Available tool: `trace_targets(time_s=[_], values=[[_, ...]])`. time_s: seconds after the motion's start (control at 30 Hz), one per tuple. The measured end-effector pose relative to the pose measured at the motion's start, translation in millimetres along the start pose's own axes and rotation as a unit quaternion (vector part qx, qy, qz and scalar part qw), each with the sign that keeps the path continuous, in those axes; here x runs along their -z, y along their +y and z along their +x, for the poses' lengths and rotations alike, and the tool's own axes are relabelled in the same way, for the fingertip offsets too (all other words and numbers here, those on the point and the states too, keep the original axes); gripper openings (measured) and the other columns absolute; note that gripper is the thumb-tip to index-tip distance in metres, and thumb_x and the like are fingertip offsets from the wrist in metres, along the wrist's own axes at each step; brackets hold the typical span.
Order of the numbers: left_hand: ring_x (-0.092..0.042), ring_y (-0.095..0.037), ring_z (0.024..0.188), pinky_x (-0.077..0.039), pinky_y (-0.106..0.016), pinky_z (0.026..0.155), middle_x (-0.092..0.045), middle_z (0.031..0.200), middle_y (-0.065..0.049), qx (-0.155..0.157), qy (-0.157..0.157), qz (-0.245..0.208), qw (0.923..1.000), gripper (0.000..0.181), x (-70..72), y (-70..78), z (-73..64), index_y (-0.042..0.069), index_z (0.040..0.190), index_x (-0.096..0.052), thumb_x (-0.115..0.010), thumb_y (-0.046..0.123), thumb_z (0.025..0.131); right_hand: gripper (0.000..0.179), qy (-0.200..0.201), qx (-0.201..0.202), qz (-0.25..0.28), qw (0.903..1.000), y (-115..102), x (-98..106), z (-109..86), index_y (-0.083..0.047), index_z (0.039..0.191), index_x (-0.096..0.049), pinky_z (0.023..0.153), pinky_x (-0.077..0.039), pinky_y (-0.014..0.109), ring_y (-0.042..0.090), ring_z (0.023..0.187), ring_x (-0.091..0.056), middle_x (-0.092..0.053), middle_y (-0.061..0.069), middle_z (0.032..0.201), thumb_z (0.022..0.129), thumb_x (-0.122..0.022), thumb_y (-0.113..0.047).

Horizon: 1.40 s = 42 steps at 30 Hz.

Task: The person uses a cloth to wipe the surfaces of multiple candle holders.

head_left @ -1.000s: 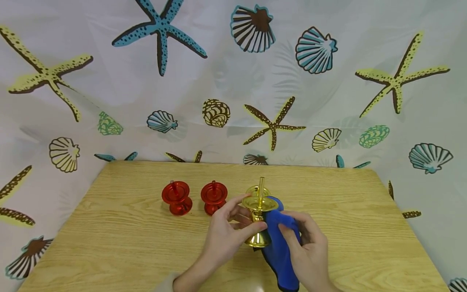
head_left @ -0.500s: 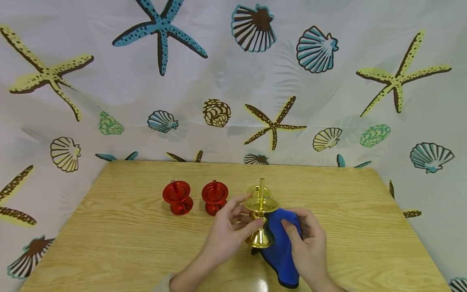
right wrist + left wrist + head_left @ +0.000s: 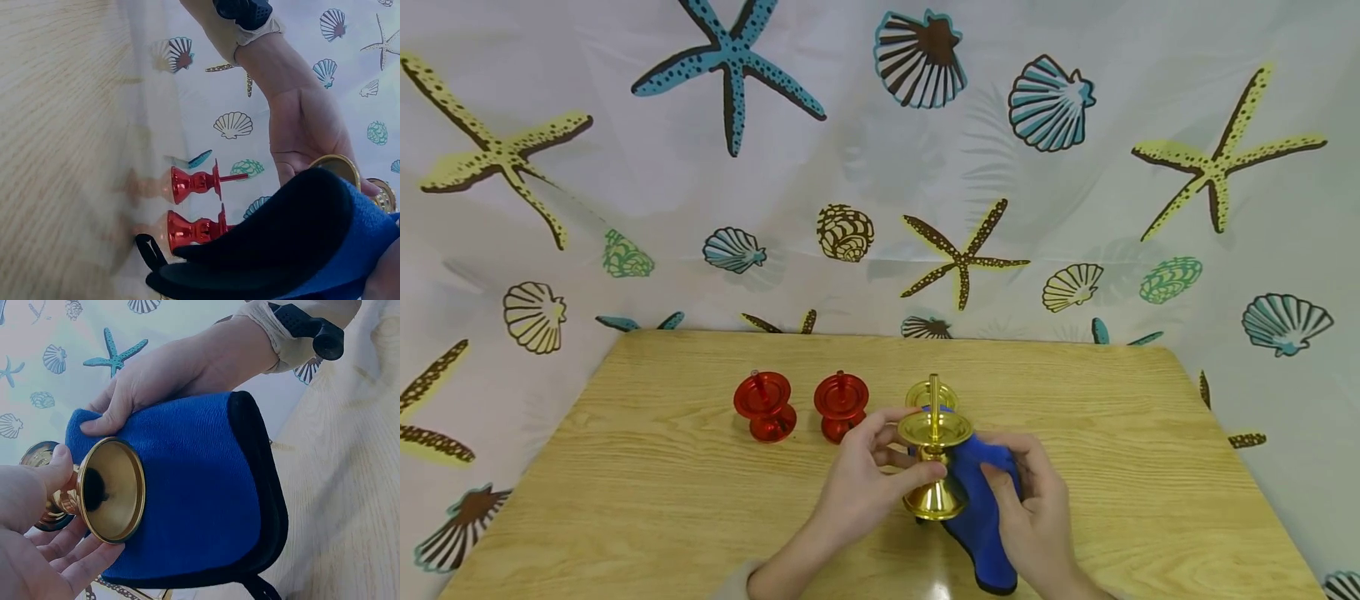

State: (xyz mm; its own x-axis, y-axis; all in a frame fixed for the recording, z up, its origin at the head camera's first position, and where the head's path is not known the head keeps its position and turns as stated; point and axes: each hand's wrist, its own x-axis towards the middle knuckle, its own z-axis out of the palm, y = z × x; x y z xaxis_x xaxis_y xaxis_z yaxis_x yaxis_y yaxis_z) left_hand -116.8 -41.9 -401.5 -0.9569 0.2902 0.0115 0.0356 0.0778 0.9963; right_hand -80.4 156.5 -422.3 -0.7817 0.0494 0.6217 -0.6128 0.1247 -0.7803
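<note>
My left hand (image 3: pixel 865 475) grips a shiny gold candle holder (image 3: pixel 936 500) by its narrow waist, upright with the spike on top. Thumb and fingers curl round it, and the left wrist view shows the hollow underside of its base (image 3: pixel 122 494). In my right hand (image 3: pixel 1037 508) a blue cloth (image 3: pixel 992 546) with black edging is pinched and hangs down beside the candle holder. Part of the cloth passes behind the holder; whether the two touch is unclear. A black loop (image 3: pixel 150 250) dangles from the cloth's edge.
A second gold candle holder (image 3: pixel 916 394) stands behind the held one, mostly hidden. Two red candle holders, one farther left (image 3: pixel 763 408) and one nearer (image 3: pixel 841 404), stand on the wooden table (image 3: pixel 662 500). A shell-patterned curtain (image 3: pixel 880 158) hangs behind the table.
The gold candle holder has dropped slightly and its top dish has tipped toward the head camera. The cloth has shifted beside it and now shows behind its top dish.
</note>
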Motion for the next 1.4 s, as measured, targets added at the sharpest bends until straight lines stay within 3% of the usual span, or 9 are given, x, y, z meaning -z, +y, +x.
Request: trace_targets(time_s=[0.17,0.4,0.6,0.87,1.13,1.23,1.4], values=[[-0.077,-0.022,0.090,-0.064,-0.029,0.074,-0.077,0.117,-0.018,0.008,0.009,-0.008,0.9999,0.064,0.7,4.6,-1.7,0.009,0.141,-0.060,-0.090,0.016,0.085,0.023,-0.023,0.020,0.033,0.9990,-9,10,-1.0,0.014,0.113,-0.057,0.095,-0.056,0.016,0.004,0.117,-0.071,-0.074,-0.010,0.127,0.094,-0.052,0.026],[-0.077,-0.022,0.091,-0.064,-0.030,0.073,-0.077,0.118,-0.016,0.009,0.011,-0.005,0.9999,0.065,0.5,7.9,-3.5,0.012,0.141,-0.060,-0.090,0.015,0.083,0.017,-0.025,0.045,0.067,0.9965,-28,17,-4.3,0.016,0.110,-0.056,0.097,-0.057,0.018,0.008,0.118,-0.072,-0.076,-0.003,0.127,0.096,-0.052,0.024],[-0.077,-0.022,0.091,-0.064,-0.029,0.072,-0.077,0.118,-0.017,0.008,0.013,-0.006,0.9999,0.064,-0.3,8.8,-3.5,0.011,0.141,-0.060,-0.090,0.014,0.084,0.021,-0.019,0.034,0.054,0.9978,-39,18,-5.9,0.016,0.111,-0.057,0.097,-0.058,0.019,0.009,0.117,-0.074,-0.076,-0.002,0.126,0.094,-0.053,0.026],[-0.077,-0.021,0.089,-0.064,-0.029,0.072,-0.077,0.117,-0.016,0.000,0.020,-0.013,0.9997,0.061,-4.5,7.5,-4.8,0.011,0.136,-0.061,-0.091,0.015,0.083,0.028,0.010,0.013,0.022,0.9996,-26,7,-5.4,0.014,0.114,-0.061,0.095,-0.057,0.015,0.005,0.115,-0.073,-0.076,-0.007,0.124,0.091,-0.055,0.029],[-0.075,-0.020,0.096,-0.062,-0.026,0.084,-0.078,0.112,-0.015,-0.022,0.003,0.032,0.9992,0.057,-7.3,4.0,-7.8,0.009,0.140,-0.054,-0.083,0.018,0.092,0.024,0.021,0.005,0.031,0.9993,-9,5,-4.0,0.016,0.113,-0.059,0.092,-0.057,0.015,0.004,0.113,-0.073,-0.077,-0.008,0.122,0.093,-0.054,0.026],[-0.074,-0.019,0.098,-0.062,-0.027,0.088,-0.078,0.111,-0.018,-0.030,0.005,0.021,0.9993,0.056,-7.4,4.4,-7.7,0.006,0.140,-0.052,-0.081,0.015,0.093,0.021,0.027,0.001,0.027,0.9993,-7,6,-2.5,0.016,0.113,-0.059,0.091,-0.057,0.014,0.004,0.112,-0.073,-0.077,-0.008,0.121,0.094,-0.055,0.025],[-0.072,-0.018,0.098,-0.063,-0.027,0.088,-0.074,0.118,-0.017,-0.008,0.003,-0.011,0.9999,0.062,-5.6,5.5,-5.3,0.009,0.144,-0.056,-0.085,0.013,0.089,0.022,0.026,0.000,0.027,0.9993,-4,5,-0.6,0.015,0.114,-0.059,0.090,-0.057,0.014,0.004,0.111,-0.073,-0.076,-0.008,0.121,0.094,-0.056,0.024]])
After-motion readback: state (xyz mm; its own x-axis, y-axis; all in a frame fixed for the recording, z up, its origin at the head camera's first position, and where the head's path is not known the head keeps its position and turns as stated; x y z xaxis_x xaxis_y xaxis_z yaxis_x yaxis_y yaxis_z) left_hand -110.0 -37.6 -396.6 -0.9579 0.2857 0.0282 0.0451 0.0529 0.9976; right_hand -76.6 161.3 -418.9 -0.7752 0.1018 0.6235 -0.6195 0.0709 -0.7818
